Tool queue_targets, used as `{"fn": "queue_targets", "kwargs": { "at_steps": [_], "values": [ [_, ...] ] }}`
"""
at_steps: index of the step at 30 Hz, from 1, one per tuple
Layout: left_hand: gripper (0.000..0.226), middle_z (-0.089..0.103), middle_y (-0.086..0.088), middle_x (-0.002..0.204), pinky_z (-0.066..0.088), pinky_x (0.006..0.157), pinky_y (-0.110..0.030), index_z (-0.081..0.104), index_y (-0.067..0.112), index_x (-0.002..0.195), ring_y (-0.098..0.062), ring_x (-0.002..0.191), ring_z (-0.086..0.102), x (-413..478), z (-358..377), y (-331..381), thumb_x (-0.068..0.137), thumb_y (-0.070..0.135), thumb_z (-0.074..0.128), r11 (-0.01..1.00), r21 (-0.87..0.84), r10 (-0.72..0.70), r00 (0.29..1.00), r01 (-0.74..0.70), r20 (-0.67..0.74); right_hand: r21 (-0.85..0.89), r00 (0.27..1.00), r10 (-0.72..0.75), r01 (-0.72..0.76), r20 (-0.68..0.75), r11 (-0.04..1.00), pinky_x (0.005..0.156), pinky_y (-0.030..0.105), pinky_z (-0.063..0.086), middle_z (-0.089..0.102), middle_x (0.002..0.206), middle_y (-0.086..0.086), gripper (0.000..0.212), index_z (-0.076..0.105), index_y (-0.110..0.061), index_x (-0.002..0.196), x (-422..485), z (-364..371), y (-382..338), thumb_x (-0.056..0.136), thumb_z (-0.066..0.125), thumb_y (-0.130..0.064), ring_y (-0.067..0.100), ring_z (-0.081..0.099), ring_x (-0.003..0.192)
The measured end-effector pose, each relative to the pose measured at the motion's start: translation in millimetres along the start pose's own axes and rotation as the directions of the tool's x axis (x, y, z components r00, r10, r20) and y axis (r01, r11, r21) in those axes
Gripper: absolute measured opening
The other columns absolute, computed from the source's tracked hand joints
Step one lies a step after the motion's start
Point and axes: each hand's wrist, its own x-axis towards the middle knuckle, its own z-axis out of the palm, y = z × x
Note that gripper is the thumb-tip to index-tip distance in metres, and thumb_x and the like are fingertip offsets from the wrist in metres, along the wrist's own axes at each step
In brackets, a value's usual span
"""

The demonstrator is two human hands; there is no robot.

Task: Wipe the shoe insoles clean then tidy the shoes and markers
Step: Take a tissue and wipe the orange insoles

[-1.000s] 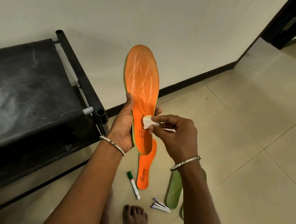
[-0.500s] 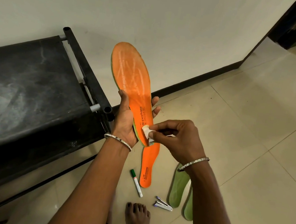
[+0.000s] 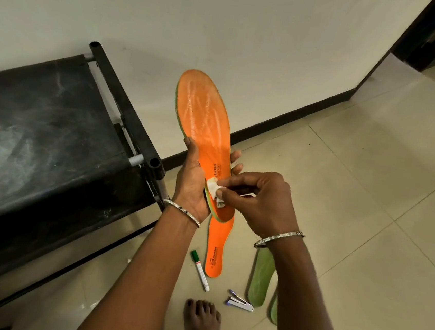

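head view: left hand (image 3: 192, 186) is gripping an orange insole (image 3: 203, 109), right hand (image 3: 261, 201) is pinching a white wipe (image 3: 215, 191) onto it; hard rubbing risks twisting it free.

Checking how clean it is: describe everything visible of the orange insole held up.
The held orange insole is long and flat, foam-like, with a green edge underneath. Pale worn streaks cover its forefoot; dark lettering sits near the heel. It stands toe-up in the air. The left hand grips its lower half; the right hand presses a white wipe against its heel area.
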Motion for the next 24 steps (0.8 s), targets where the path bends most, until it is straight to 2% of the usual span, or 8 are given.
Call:
{"fn": "queue_targets", "kwargs": {
  "at_steps": [3,5,9,12,14,16,20,24],
  "values": [
    [0.095,0.072,-0.012,0.108,0.058,0.072,-0.04,0.051,0.014,0.141,-0.025,0.081,0.07,1.3,-0.7,3.1,0.082,0.087,0.032,0.999,0.039,-0.009,1.0,0.008,0.025,0.046,0.977,0.014,-0.025,0.214,0.999,0.077,0.022,0.058,0.077,0.089,-0.006,0.016,0.08,-0.017,0.094,-2.2,-9.7,-2.0,0.078,0.082,-0.017,0.007,0.071,0.081],
    [0.097,0.071,-0.013,0.113,0.059,0.08,-0.043,0.051,0.013,0.142,-0.026,0.085,0.071,1.2,-0.3,2.3,0.082,0.086,0.031,0.997,0.076,-0.022,0.999,0.018,0.046,0.092,0.978,-0.002,-0.017,0.206,0.996,0.079,0.026,0.059,0.077,0.09,-0.006,0.016,0.08,-0.017,0.095,-3.0,-11.8,-1.7,0.079,0.081,-0.017,0.009,0.071,0.083],
    [0.09,0.064,-0.016,0.132,0.047,0.107,-0.049,0.052,0.007,0.142,-0.033,0.12,0.063,-2.1,4.8,-6.8,0.088,0.078,0.038,0.981,0.194,-0.05,0.993,0.029,0.104,-0.032,0.975,-0.115,0.111,-0.192,0.993,0.074,0.025,0.058,0.076,0.084,-0.01,0.014,0.081,-0.021,0.09,0.6,-1.3,2.2,0.077,0.084,-0.021,0.003,0.069,0.077],
    [0.078,0.067,-0.016,0.126,0.051,0.102,-0.047,0.055,0.011,0.141,-0.032,0.115,0.066,-3.3,10.4,-14.3,0.09,0.07,0.043,0.958,0.287,-0.051,0.993,0.018,0.106,-0.163,0.883,-0.172,0.11,-0.438,0.981,0.07,0.02,0.055,0.074,0.079,-0.008,0.011,0.08,-0.022,0.088,4.1,0.0,7.3,0.078,0.082,-0.026,0.004,0.067,0.069],
    [0.072,0.067,-0.017,0.127,0.053,0.098,-0.046,0.053,0.013,0.142,-0.033,0.115,0.066,-3.2,11.7,-16.4,0.095,0.066,0.039,0.951,0.31,-0.054,0.992,0.016,0.117,-0.202,0.855,-0.175,0.085,-0.488,0.976,0.07,0.017,0.053,0.074,0.079,-0.007,0.01,0.08,-0.022,0.088,4.6,-3.2,11.0,0.078,0.082,-0.025,0.005,0.067,0.069],
    [0.071,0.065,-0.017,0.13,0.05,0.102,-0.048,0.052,0.013,0.142,-0.034,0.119,0.064,-2.0,9.5,-15.2,0.096,0.065,0.038,0.945,0.327,-0.054,0.993,0.016,0.105,-0.213,0.894,-0.149,0.062,-0.423,0.975,0.071,0.017,0.054,0.074,0.079,-0.008,0.01,0.08,-0.023,0.086,4.1,-6.7,12.3,0.076,0.083,-0.023,0.004,0.067,0.069],
    [0.069,0.067,-0.019,0.127,0.053,0.1,-0.044,0.057,0.006,0.134,-0.032,0.113,0.067,-5.0,5.5,-7.7,0.098,0.061,0.036,0.945,0.327,-0.061,0.992,0.02,0.115,-0.139,0.993,-0.073,0.06,-0.092,0.988,0.068,0.01,0.05,0.075,0.077,-0.01,0.01,0.081,-0.021,0.083,1.8,-10.2,11.4,0.075,0.086,-0.021,0.003,0.068,0.071],
    [0.057,0.072,-0.016,0.117,0.051,0.103,-0.05,0.066,0.014,0.123,-0.032,0.109,0.068,-4.9,4.7,-8.7,0.097,0.06,0.043,0.874,0.485,0.008,0.998,-0.035,0.057,-0.138,0.96,-0.107,0.073,-0.259,0.988,0.062,0.009,0.048,0.073,0.071,-0.009,0.008,0.08,-0.021,0.078,3.3,-8.2,13.0,0.074,0.086,-0.025,0.003,0.067,0.069]
  ]
}}
